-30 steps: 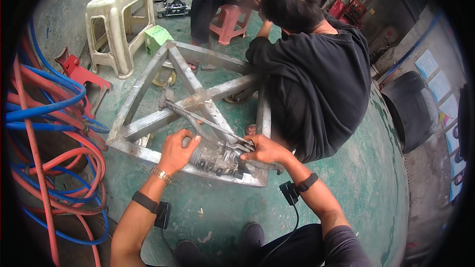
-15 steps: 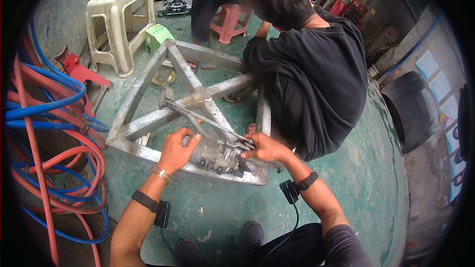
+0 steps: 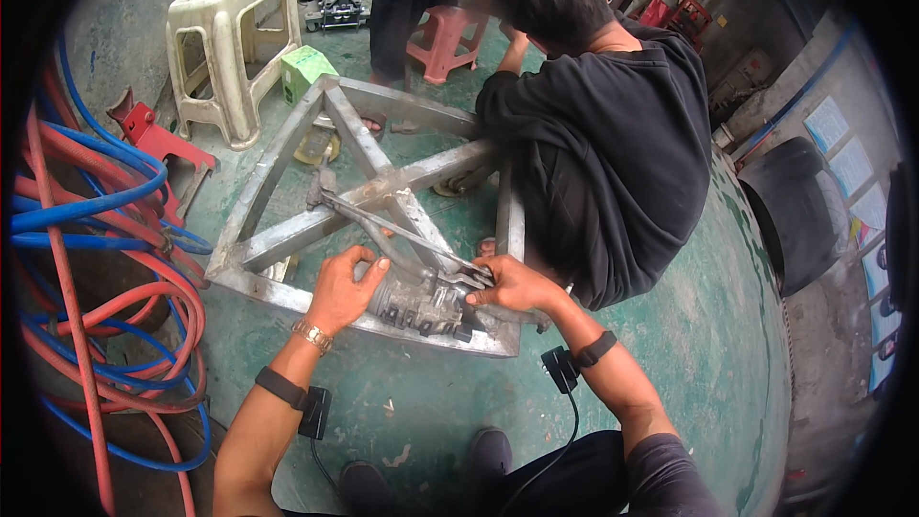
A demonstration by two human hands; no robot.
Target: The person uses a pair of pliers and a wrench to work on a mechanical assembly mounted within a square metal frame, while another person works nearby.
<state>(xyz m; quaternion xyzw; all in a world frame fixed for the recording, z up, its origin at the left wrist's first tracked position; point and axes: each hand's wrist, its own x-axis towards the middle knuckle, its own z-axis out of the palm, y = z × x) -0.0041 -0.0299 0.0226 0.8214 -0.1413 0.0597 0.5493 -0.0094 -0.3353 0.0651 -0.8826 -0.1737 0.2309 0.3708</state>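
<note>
Nearest: dark shoes (image 3: 490, 455) on green floor (image 3: 661, 364), lwr edge. Both forearms come up from below, each w/ a black strap & small black box (image 3: 314, 415) w/ cable; metal watch (image 3: 313, 338) on L wrist.

L hand (image 3: 347, 289) at the L end of a grey metal part (image 3: 421, 314): fingers bent, thumb up & apart from the index; can't tell if they grip, since the palm side is hidden. R hand (image 3: 512, 287) at the part's other end, fingers closed on the near end of a long thin metal rod (image 3: 412, 241), thumb low against it. Part lies btwn the hands on the near R stretch of a metal frame (image 3: 287, 239), dark blocky bits along its near side. Thicker curved bar (image 3: 373, 228) runs next to the rod; both slant up-L over the frame's crossed beams.

L side: tangle of red hoses (image 3: 74, 325) & blue hoses (image 3: 72, 243), then a red metal stand (image 3: 158, 144).

Beyond, R: co-worker (image 3: 613, 134) in dark top, bent over, right by the frame. Far L: green box (image 3: 306, 67) beside a white stool (image 3: 230, 0). Black chair (image 3: 785, 182) far R, papers (image 3: 847, 163) on wall. Back: pink stool (image 3: 445, 38) w/ another person (image 3: 397, 10) in dark trousers, jack (image 3: 340, 14) nearby.
</note>
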